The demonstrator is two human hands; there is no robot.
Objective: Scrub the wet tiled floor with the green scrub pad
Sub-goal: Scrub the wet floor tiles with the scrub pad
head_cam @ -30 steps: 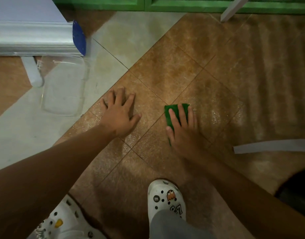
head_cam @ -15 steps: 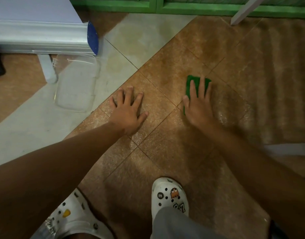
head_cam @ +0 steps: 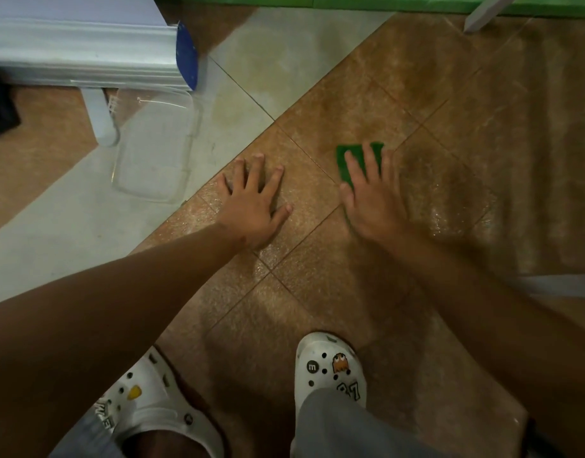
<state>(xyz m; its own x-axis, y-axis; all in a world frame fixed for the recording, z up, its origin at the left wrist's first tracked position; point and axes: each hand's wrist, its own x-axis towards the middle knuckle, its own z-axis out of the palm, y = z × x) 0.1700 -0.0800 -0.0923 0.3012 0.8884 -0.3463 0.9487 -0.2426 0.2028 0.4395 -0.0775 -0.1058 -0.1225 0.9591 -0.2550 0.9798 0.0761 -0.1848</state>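
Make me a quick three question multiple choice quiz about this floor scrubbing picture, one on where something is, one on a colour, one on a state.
1. Where is the green rectangular scrub pad?
A. under the right hand
B. under the left hand
C. in the clear plastic container

2. What colour are the clog shoes?
A. black
B. white
C. red

3. How does the left hand lie?
A. curled in a fist
B. pinching the pad
C. flat on the tiles, fingers spread

Answers:
1 A: the right hand presses on the pad, straight fingers over it.
2 B: both white clog shoes show at the bottom.
3 C: the left hand rests open on the wet brown tiled floor, holding nothing.
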